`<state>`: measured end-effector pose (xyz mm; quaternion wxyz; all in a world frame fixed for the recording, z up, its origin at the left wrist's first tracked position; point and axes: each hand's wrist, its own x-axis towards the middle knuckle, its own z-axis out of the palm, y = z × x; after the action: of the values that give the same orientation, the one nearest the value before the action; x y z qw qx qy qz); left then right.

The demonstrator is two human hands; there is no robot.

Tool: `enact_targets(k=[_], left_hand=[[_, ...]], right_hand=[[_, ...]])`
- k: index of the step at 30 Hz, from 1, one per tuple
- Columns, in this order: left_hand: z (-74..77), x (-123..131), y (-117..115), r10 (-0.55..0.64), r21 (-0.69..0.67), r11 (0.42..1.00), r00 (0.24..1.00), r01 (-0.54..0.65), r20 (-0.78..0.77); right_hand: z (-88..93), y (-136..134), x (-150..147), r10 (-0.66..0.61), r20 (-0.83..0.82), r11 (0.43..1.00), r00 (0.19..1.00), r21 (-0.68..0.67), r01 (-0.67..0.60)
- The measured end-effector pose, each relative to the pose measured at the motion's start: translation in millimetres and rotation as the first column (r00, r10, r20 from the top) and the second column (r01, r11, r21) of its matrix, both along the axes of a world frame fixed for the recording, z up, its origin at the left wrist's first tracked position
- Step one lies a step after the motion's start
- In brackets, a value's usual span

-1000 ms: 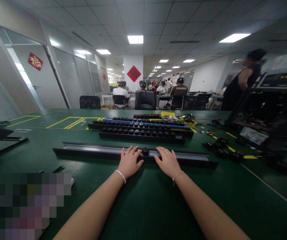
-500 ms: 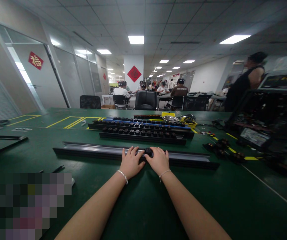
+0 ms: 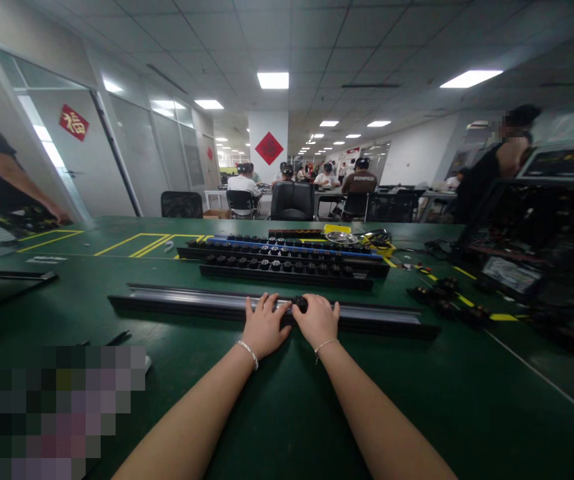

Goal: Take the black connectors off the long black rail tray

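A long black channel rail with a shiny metallic inner face lies across the green table in front of me. My left hand rests on its middle with the fingers spread, the index fingertip beside a small black part. That part sits in the channel, and its exact kind is too small to make out. My right hand is closed on it from the right, its fingers partly covering it. Behind are more black rails fitted with rows of round black parts.
A blue strip lies among the rear rails. Cables and a yellow tray lie behind them. Loose black parts and an open equipment frame stand right. A thin black frame lies left. A person is at far left.
A person has come into view at the far left. The person at the right has shifted slightly. My hands stay at the same spot on the rail, the right one turned a little.
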<state>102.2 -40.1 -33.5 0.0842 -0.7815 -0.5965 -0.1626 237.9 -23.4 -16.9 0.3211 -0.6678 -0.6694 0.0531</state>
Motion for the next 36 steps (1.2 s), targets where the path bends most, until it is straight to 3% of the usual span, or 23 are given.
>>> enact_targets(k=[36], left_hand=[[-3.4, -0.7, 1.7, 0.000, 0.028, 1.000, 1.000, 0.000, -0.009]], right_hand=[[0.3, 1.9, 22.4, -0.111, 0.036, 0.993, 0.993, -0.028, 0.112]])
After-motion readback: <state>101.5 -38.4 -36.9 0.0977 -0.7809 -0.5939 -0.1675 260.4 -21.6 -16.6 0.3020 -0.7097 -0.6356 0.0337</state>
